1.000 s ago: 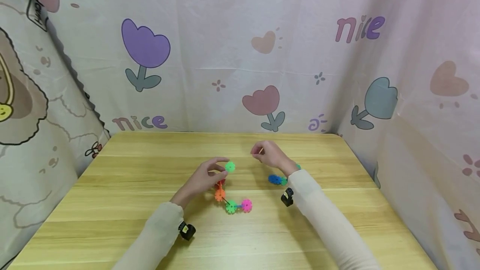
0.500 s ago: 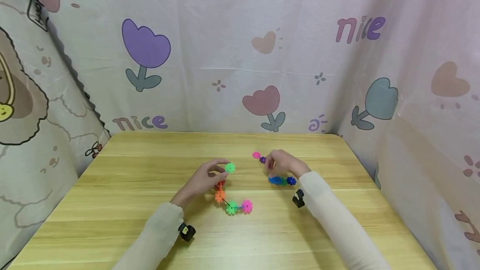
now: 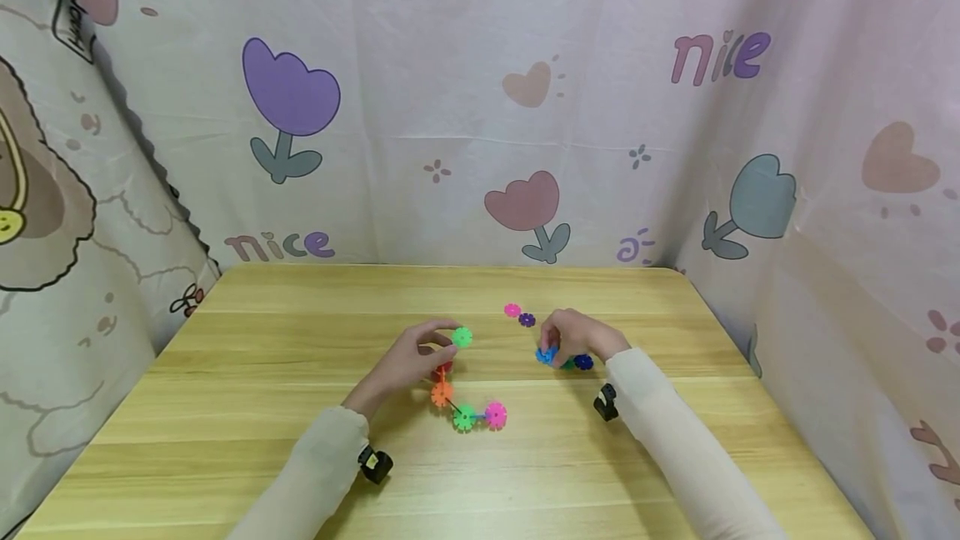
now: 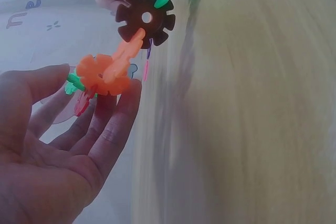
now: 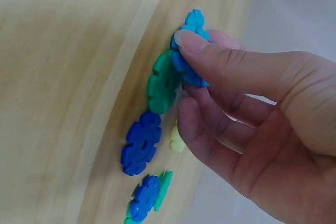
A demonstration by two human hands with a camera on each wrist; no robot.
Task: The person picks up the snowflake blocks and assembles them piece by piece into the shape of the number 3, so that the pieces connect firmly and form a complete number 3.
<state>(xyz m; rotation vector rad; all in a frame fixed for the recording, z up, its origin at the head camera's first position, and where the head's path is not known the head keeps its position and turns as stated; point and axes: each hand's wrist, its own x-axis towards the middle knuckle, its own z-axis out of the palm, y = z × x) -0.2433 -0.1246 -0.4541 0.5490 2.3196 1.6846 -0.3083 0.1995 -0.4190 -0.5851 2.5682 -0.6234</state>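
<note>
My left hand (image 3: 408, 355) holds a chain of notched plastic snowflake discs between thumb and fingers. A light green disc (image 3: 462, 337) shows at its fingertips, and an orange disc (image 3: 442, 394), a green disc (image 3: 464, 417) and a pink disc (image 3: 496, 416) trail toward the front. In the left wrist view, an orange disc (image 4: 92, 72) lies at the fingertips, joined toward a dark brown disc (image 4: 128, 15). My right hand (image 3: 581, 334) pinches a light blue disc (image 5: 194, 20) between thumb and fingers. Beside it are a green disc (image 5: 160, 85) and a dark blue disc (image 5: 135, 150).
Behind the right hand, a pink disc (image 3: 512, 310) and a purple disc (image 3: 527, 320) lie on the wooden table (image 3: 300, 315). The right wrist view also shows a pale yellow disc (image 5: 177, 139) and another blue disc (image 5: 144, 199). A printed curtain (image 3: 420, 90) hangs behind the table.
My right hand has left the pink and purple discs at the back, moved right and nearer, and now pinches the light blue disc. The left hand stays almost still with its chain.
</note>
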